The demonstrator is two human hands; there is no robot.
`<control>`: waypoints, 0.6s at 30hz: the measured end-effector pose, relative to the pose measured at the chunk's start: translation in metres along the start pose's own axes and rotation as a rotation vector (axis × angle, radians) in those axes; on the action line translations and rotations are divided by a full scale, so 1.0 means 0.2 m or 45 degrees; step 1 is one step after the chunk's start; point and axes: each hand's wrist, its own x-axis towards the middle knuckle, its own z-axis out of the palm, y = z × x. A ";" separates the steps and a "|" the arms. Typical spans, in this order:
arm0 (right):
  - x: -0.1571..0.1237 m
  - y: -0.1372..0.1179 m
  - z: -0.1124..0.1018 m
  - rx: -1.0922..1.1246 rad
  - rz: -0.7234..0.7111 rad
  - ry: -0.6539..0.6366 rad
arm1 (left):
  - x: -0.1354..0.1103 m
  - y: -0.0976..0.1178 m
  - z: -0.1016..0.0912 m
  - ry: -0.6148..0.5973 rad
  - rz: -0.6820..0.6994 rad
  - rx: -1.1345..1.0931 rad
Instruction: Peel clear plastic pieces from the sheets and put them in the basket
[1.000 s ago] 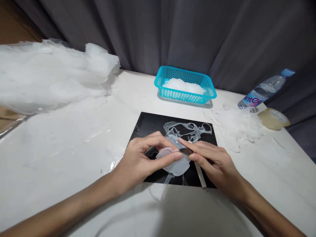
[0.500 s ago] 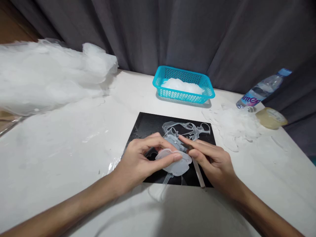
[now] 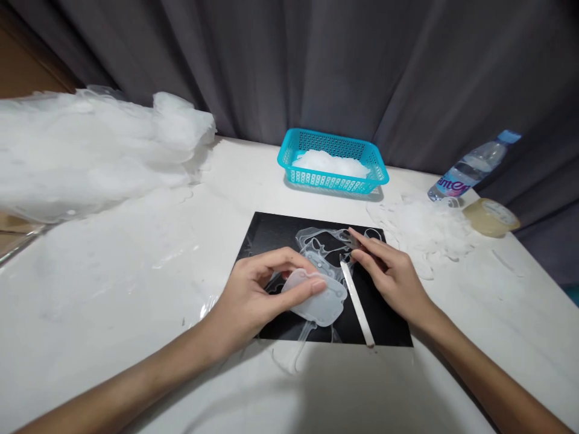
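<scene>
My left hand (image 3: 266, 283) pinches a translucent, soft-looking moulded sheet (image 3: 319, 304) with a wavy rim between thumb and fingers. Under and behind it, another frosted moulded piece (image 3: 319, 263) with small round bumps lies on a black mat (image 3: 266, 232). My right hand (image 3: 389, 268) is closed on a small grey metal tool (image 3: 350, 240), mostly covered by the fingers; its kind is unclear. Just left of that hand, a white-handled craft knife (image 3: 357, 304) lies on the mat with its dark tip pointing away. Thin clear offcuts (image 3: 316, 232) spread over the mat's far part.
A blue basket (image 3: 335, 181) with white translucent pieces stands at the back. Cut scraps (image 3: 425, 232), a water bottle (image 3: 473, 166) and a roll of tape (image 3: 491, 218) are at the right. A large pile of translucent sheets (image 3: 99, 150) fills the left back.
My right hand has moved up and away from the held sheet, over the offcuts, uncovering the craft knife. My left hand keeps its grip, with the sheet tilted slightly differently.
</scene>
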 end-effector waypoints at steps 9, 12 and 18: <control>0.01 0.06 0.06 -0.240 -0.058 0.162 | -0.01 -0.01 0.00 0.013 0.036 0.023; 0.01 0.06 0.07 -0.300 -0.090 0.134 | 0.00 -0.02 0.00 -0.008 0.032 0.020; 0.01 0.05 0.06 -0.337 -0.088 0.111 | 0.00 -0.04 0.00 0.020 -0.046 -0.110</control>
